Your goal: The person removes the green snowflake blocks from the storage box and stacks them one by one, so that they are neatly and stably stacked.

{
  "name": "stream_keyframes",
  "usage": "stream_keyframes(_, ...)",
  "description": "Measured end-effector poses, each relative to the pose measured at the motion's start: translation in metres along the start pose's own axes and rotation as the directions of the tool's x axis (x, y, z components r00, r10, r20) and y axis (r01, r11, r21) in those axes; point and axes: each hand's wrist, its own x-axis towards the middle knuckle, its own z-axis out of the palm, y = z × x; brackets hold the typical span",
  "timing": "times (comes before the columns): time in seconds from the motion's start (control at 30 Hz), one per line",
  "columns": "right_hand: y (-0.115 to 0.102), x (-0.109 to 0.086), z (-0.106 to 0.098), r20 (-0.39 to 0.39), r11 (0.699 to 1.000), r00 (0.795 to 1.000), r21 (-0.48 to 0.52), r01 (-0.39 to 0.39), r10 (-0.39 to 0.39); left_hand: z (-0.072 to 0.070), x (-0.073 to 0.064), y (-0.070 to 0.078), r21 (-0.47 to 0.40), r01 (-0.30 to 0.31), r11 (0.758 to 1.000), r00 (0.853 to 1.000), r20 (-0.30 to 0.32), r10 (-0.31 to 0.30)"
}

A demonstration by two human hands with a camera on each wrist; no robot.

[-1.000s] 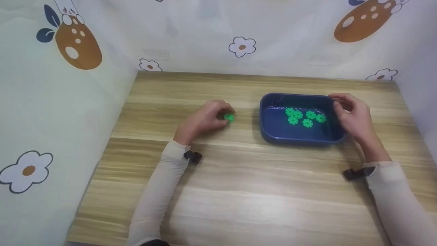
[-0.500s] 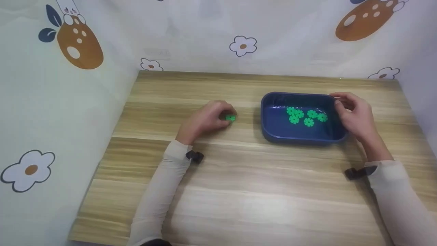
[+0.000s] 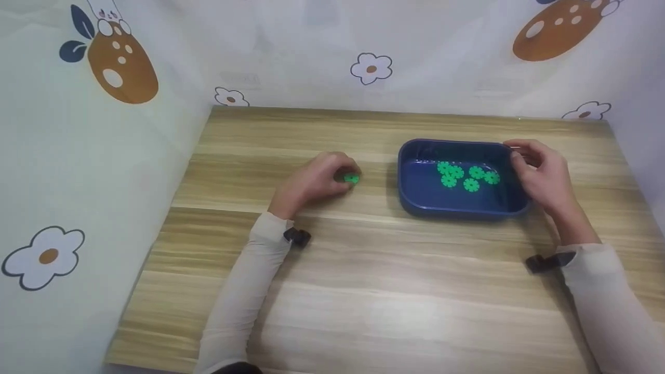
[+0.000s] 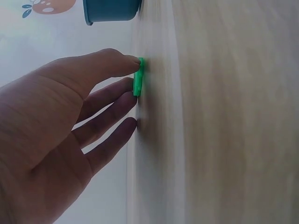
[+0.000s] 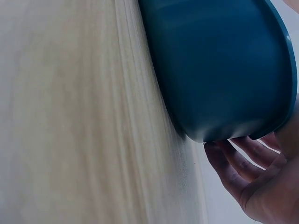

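A wood-grain tabletop [image 3: 374, 275] is bearing a dark blue, round-cornered bin [image 3: 441, 212] between a gripping right hand [image 3: 543, 174] and a left hand [image 3: 319, 177] that is pinching a green notched disc [image 3: 351, 178]
The bin is sitting just left of the right hand, which is holding its end wall with the thumb at the rim and fingers against the outside; from the left hand it is standing apart, to the right. The left hand is keeping its lone disc right by the tabletop, thumb on the person's side, fingertips opposite, the fingers slightly spreading. Left of the right hand, six more green notched discs [image 3: 471, 185] are lying inside the bin, some overlapping
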Motion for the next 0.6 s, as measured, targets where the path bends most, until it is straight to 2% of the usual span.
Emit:
stream_keyframes(0.23,-0.0009,-0.0008,-0.0007,0.006,1.000,1.000,-0.010,-0.007,0.007,0.0002,-0.0005,-0.0003,0.002,0.009,1.000,1.000,0.003,-0.009)
stream_keyframes(0.47,-0.0008,-0.0006,0.0002,-0.013,1.000,1.000,0.015,0.017,-0.017,0.0005,-0.0013,-0.0013,0.019,-0.039,0.999,0.999,-0.022,0.040)
stream_keyframes(0.6,-0.0011,-0.0010,-0.0001,-0.010,1.000,1.000,0.010,0.009,-0.009,0.0001,-0.0010,-0.0009,0.013,-0.041,0.999,0.999,-0.022,0.042)
